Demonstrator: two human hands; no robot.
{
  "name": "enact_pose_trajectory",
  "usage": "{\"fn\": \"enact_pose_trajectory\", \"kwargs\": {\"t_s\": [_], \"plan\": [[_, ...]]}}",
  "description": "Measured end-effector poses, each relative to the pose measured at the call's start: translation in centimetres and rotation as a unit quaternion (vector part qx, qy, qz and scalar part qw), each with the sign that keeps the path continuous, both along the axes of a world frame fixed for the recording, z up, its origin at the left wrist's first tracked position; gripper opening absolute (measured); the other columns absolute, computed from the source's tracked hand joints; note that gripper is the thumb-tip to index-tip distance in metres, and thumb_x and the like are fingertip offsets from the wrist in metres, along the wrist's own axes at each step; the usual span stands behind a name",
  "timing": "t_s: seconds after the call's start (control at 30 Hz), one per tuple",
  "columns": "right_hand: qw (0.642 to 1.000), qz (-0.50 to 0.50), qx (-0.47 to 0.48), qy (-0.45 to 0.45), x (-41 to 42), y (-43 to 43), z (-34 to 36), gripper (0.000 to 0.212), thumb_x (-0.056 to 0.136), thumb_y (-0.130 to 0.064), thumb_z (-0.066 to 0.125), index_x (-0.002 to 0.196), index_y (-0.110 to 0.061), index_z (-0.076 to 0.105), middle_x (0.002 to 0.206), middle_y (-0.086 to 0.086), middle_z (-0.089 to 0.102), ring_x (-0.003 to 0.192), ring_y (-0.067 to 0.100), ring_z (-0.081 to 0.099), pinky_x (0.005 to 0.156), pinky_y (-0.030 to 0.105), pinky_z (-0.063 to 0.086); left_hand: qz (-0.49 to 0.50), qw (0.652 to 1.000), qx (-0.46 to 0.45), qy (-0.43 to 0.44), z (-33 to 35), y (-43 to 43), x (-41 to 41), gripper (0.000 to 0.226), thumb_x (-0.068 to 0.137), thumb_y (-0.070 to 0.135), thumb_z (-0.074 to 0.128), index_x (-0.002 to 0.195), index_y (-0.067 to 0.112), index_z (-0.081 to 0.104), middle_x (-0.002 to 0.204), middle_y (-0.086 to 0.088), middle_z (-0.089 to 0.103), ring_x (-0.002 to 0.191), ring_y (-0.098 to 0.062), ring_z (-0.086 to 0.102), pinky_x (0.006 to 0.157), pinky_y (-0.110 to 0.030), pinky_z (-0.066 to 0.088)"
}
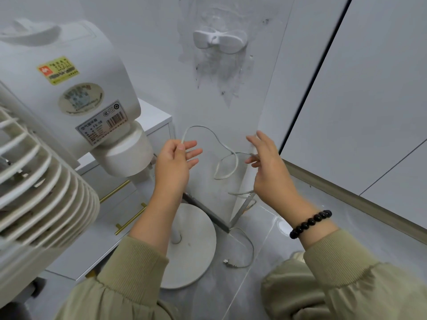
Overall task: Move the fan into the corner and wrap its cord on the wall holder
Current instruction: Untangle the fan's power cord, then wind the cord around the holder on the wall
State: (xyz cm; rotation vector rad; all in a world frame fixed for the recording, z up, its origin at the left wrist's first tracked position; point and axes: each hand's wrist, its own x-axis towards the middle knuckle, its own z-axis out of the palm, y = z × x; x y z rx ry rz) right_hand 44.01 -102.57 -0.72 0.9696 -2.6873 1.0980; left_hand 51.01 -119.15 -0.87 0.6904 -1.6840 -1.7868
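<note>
Cord (201, 126) hangs in a slack loop between the two hands, in front of the scuffed white wall (147, 54) and well below the holder (219, 40), which juts out high up on it. The left hand (175, 162) pinches the cord between thumb and forefinger, and its other fingers fan out loosely. The right hand (270, 167) is raised at about the same height. Its lower fingertips appear to nip the other end of the loop while the forefinger points upward, though blur softens the detail there. Beaded bracelet (309, 224), dark, circles that wrist, and both arms wear olive sleeves (136, 262).

From the right hand more cord drops along the foot of the wall, curls over the grey floor (265, 239) and ends at the plug (231, 264), which lies flat on the tiles just beside the base (194, 250).

The fan (69, 88) stands to the left, its head close up and tilted, with stickers on the motor housing and the ribbed grille filling the lower left. Its round base sits on the floor near the wall's bottom edge, next to a white cabinet (157, 118) with brass handles.
</note>
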Motion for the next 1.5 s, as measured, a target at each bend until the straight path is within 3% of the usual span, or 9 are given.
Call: {"fn": "enact_pose_trajectory", "kwargs": {"t_s": [0.1,0.3,0.43,0.63,0.8,1.0,1.1,1.37,1.5], "plan": [[0.996,-0.077,0.052,-0.012,-1.2,0.6,-0.5,0.064,0.070,0.021,0.033,0.119,-0.012,0.060,0.119,0.005,0.062,0.105,0.021,0.058,0.087,0.020,0.042,0.040,0.999,-0.002,0.014,0.0,-0.4,0.0,0.033,0.100,0.007,0.027,0.079,0.017,0.051,0.082,-0.001,0.063,0.061,-0.005,0.064,0.060,-0.019,0.051],[0.963,-0.091,0.236,0.094,-1.8,1.2,-0.9,0.042,0.075,0.014,0.041,0.098,-0.011,0.067,0.097,0.005,0.065,0.100,0.026,0.051,0.085,0.025,0.028,-0.010,0.999,-0.021,0.047,0.2,-0.2,0.0,0.036,0.099,0.001,0.027,0.077,0.016,0.053,0.066,-0.003,0.055,0.043,-0.001,0.050,0.046,-0.013,0.040],[0.980,-0.099,0.172,0.014,-2.3,1.0,-1.8,0.036,0.083,0.008,0.039,0.102,-0.010,0.064,0.105,0.007,0.062,0.101,0.025,0.051,0.083,0.027,0.035,-0.098,0.992,-0.061,0.042,0.2,0.3,0.2,0.037,0.097,-0.002,0.030,0.074,0.015,0.055,0.060,0.002,0.056,0.043,-0.002,0.047,0.048,-0.012,0.040],[0.978,-0.064,-0.135,-0.142,-1.9,0.0,-0.9,0.066,0.076,0.019,0.024,0.129,-0.013,0.047,0.116,0.005,0.057,0.099,0.014,0.054,0.075,0.015,0.043,-0.133,0.983,-0.125,-0.005,0.3,1.1,-1.0,0.038,0.094,-0.003,0.037,0.070,0.017,0.058,0.057,0.004,0.052,0.046,0.000,0.045,0.054,-0.016,0.040],[0.985,0.046,-0.049,-0.160,-1.2,-0.2,-0.3,0.045,0.080,0.013,0.042,0.102,-0.021,0.062,0.123,-0.001,0.055,0.107,0.007,0.049,0.087,0.002,0.035,-0.188,0.928,-0.303,-0.112,1.0,1.3,-1.2,0.033,0.091,0.005,0.046,0.067,0.023,0.059,0.060,0.006,0.052,0.051,0.000,0.045,0.051,-0.010,0.033],[0.947,-0.013,-0.138,-0.290,-1.0,0.1,-1.2,0.028,0.095,-0.010,0.045,0.072,-0.013,0.059,0.053,0.000,0.058,0.045,0.017,0.055,0.069,0.037,0.048,-0.027,0.953,-0.279,-0.112,0.2,1.6,-1.6,0.023,0.093,0.010,0.046,0.079,0.017,0.064,0.061,0.008,0.052,0.060,-0.012,0.049,0.060,-0.024,0.039],[0.963,-0.067,-0.123,-0.230,-1.0,-1.2,-1.2,0.028,0.095,-0.013,0.045,0.071,-0.015,0.060,0.053,0.000,0.042,0.040,0.012,0.039,0.050,0.029,0.041,-0.009,0.933,-0.315,-0.176,-0.8,2.2,-1.9,0.021,0.094,0.012,0.044,0.091,0.016,0.064,0.073,0.001,0.060,0.072,-0.021,0.054,0.064,-0.028,0.040],[0.994,-0.039,-0.079,-0.067,-3.1,-2.1,7.9,0.030,0.092,-0.022,0.053,0.087,0.004,0.067,0.066,0.018,0.055,0.062,0.018,0.045,0.060,0.030,0.033,0.031,0.865,-0.425,-0.267,7.8,2.4,-3.8,0.018,0.091,0.013,0.043,0.084,0.011,0.059,0.096,-0.012,0.065,0.090,-0.034,0.057,0.065,-0.029,0.034],[0.997,-0.015,-0.071,-0.038,-3.7,-3.2,12.1,0.035,0.091,-0.021,0.056,0.065,0.002,0.058,0.056,0.008,0.045,0.055,0.017,0.039,0.055,0.030,0.030,0.066,0.835,-0.474,-0.272,12.6,1.3,-4.1,0.017,0.089,0.011,0.047,0.089,0.011,0.064,0.098,-0.011,0.066,0.093,-0.034,0.058,0.065,-0.029,0.036]]}}
